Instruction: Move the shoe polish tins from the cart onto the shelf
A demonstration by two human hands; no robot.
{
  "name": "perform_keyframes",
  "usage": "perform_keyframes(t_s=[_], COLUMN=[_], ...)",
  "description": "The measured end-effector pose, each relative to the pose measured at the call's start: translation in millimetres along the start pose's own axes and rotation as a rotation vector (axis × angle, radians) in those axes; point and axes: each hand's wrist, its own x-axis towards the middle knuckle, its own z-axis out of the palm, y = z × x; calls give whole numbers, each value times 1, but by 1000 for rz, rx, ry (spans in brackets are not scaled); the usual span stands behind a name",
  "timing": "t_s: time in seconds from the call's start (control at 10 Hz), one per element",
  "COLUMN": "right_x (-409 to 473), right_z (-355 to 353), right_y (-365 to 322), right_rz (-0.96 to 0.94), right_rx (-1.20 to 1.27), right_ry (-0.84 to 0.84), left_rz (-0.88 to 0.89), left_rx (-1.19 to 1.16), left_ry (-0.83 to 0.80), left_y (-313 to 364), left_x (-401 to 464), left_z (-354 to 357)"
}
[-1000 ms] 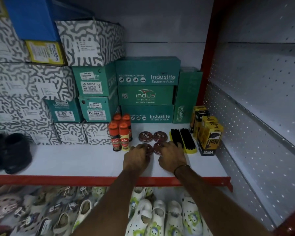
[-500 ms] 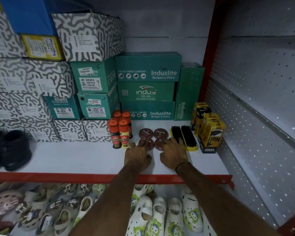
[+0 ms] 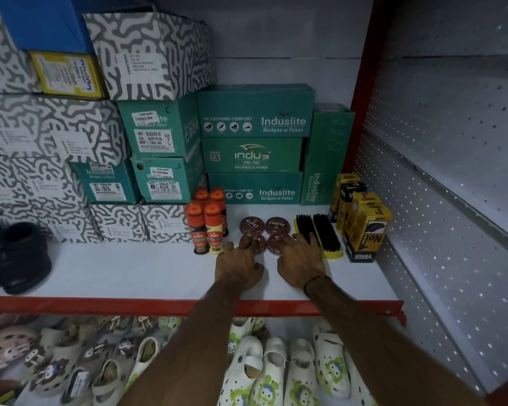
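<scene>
Several round dark-red shoe polish tins lie flat in a square on the white shelf (image 3: 129,271). The two rear tins (image 3: 252,224) (image 3: 277,225) show their "Cherry" lids in full. My left hand (image 3: 238,266) lies flat with its fingertips on the front left tin (image 3: 257,244). My right hand (image 3: 301,260) lies flat with its fingertips on the front right tin (image 3: 272,243). Both hands have fingers spread and grip nothing. The cart is out of view.
Orange-capped Kiwi bottles (image 3: 206,227) stand left of the tins. Black brushes (image 3: 320,234) and yellow Venus boxes (image 3: 361,218) sit to the right. Green and patterned shoe boxes (image 3: 255,142) fill the back. Black shoes (image 3: 15,253) are far left. Clogs (image 3: 276,367) lie below the red shelf edge (image 3: 100,306).
Both hands have slid back toward the shelf edge, from covering the front tins to touching them only with fingertips. The view has tilted slightly upward.
</scene>
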Motion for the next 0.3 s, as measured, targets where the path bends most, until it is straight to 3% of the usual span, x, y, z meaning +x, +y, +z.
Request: perform_keyframes(t_s=[0.3], right_x=[-4], right_z=[-4], right_y=[0], right_rz=[52], right_rx=[-10], right_ry=[106], left_rz=[16], left_rx=[-22], left_ry=[54], left_y=[3], left_x=[-8], left_z=[-12])
